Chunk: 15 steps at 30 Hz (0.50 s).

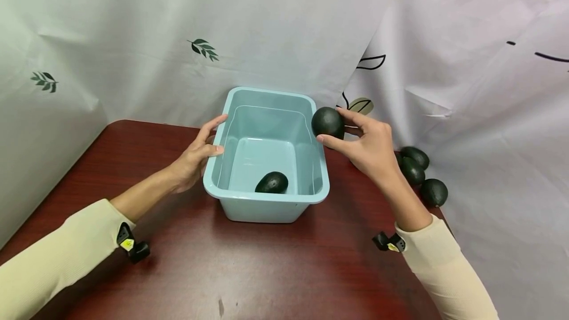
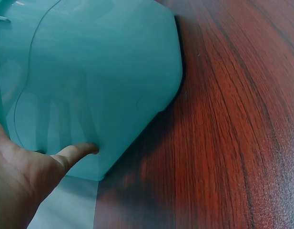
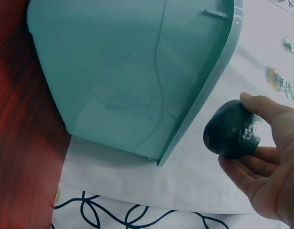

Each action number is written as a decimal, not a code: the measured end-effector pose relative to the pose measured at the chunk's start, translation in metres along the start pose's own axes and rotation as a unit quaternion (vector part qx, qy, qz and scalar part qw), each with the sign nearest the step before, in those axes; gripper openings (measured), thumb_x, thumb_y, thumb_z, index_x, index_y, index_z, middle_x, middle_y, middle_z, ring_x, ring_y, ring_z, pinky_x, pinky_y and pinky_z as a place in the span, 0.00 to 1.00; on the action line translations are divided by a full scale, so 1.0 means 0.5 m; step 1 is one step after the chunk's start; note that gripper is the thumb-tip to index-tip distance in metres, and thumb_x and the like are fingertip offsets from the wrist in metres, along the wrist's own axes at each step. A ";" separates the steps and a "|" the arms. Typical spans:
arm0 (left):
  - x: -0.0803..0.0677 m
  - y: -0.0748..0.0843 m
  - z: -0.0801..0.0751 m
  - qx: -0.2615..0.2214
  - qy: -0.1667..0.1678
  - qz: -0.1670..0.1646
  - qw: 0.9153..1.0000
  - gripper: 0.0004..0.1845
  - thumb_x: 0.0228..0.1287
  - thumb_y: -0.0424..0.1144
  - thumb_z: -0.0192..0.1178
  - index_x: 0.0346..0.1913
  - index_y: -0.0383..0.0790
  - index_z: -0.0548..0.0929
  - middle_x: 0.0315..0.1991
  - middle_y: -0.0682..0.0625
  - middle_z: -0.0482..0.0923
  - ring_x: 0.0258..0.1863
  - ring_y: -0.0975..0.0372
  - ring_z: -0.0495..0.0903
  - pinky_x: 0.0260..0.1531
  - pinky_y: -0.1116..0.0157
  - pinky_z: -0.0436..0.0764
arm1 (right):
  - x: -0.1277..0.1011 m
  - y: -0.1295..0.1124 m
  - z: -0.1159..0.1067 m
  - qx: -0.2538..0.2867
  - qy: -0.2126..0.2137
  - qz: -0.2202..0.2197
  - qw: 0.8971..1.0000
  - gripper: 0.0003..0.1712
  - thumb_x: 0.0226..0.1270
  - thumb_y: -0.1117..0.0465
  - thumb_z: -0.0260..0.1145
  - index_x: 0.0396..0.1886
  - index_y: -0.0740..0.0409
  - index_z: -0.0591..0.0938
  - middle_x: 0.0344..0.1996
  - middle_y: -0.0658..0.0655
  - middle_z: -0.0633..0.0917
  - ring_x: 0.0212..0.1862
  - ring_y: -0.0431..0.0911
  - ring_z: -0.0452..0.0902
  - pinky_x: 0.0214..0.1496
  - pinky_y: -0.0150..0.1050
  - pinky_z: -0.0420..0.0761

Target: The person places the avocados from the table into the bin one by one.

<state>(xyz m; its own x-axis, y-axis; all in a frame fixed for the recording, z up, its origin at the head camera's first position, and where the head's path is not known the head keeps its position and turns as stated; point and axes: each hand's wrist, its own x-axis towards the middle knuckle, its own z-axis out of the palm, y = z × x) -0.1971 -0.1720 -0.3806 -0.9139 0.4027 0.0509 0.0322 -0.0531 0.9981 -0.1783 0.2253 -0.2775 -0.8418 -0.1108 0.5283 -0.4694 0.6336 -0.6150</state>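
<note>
While the right hand [image 1: 371, 149] pinches a dark avocado [image 1: 328, 122] between thumb and fingertips, the fruit hangs just outside the far right corner of the pale blue tub [image 1: 266, 196], level with its rim and close beside it. From the head view the avocado looks nearly round, so its long axis is hard to read; the right wrist view shows it as an oval with one blunt end turned toward the tub wall. The palm hides its far side.

The left hand [image 1: 195, 154] lies flat against the tub's left wall, fingers straight, the thumb at the rim; in the left wrist view only the thumb and the heel of the hand show, the fingers dim shapes through the plastic. The two hands are apart, one on each side of the tub.

A second avocado [image 1: 272, 182] lies on the tub floor near the front wall, its long axis running left to right, its lower edge cut off by the rim. Three more avocados [image 1: 420, 174] sit on the brown table [image 1: 266, 270] at the right, by the white cloth [image 1: 489, 137], partly hidden behind the right wrist.
</note>
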 end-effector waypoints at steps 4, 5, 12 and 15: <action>0.000 0.000 0.000 -0.002 0.001 0.001 1.000 0.45 0.76 0.41 0.50 0.92 0.69 0.50 0.80 0.45 0.55 0.66 0.54 0.77 0.55 0.55 0.91 | 0.001 -0.001 0.004 0.010 0.011 -0.021 1.000 0.38 0.51 0.56 0.95 0.64 0.57 0.93 0.54 0.60 0.96 0.50 0.57 0.98 0.55 0.23 0.87; 0.000 0.000 0.000 -0.003 0.001 0.002 1.000 0.45 0.76 0.41 0.50 0.92 0.69 0.50 0.80 0.46 0.55 0.66 0.54 0.77 0.56 0.55 0.91 | 0.002 -0.001 0.005 0.012 0.013 -0.024 1.000 0.38 0.51 0.57 0.95 0.64 0.58 0.93 0.54 0.60 0.96 0.50 0.57 0.97 0.55 0.24 0.88; 0.001 -0.002 0.000 -0.003 0.003 0.001 1.000 0.45 0.76 0.41 0.50 0.92 0.69 0.50 0.78 0.49 0.57 0.66 0.53 0.76 0.56 0.54 0.91 | -0.003 -0.002 0.016 0.019 0.003 -0.026 0.999 0.39 0.51 0.57 0.94 0.65 0.58 0.92 0.56 0.62 0.95 0.51 0.56 0.97 0.56 0.22 0.86; 0.001 -0.002 0.000 -0.003 0.002 0.001 1.000 0.45 0.76 0.41 0.50 0.92 0.69 0.50 0.78 0.48 0.57 0.66 0.53 0.77 0.56 0.54 0.91 | -0.006 0.000 0.022 0.023 -0.001 -0.025 0.999 0.39 0.52 0.57 0.94 0.66 0.58 0.92 0.57 0.61 0.95 0.52 0.55 0.97 0.57 0.27 0.88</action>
<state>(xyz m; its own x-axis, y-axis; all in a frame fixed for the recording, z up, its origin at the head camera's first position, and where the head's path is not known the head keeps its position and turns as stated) -0.1978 -0.1717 -0.3816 -0.9158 0.3980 0.0533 0.0319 -0.0601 0.9977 -0.1785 0.2172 -0.2855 -0.8178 -0.1433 0.5574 -0.5224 0.5912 -0.6145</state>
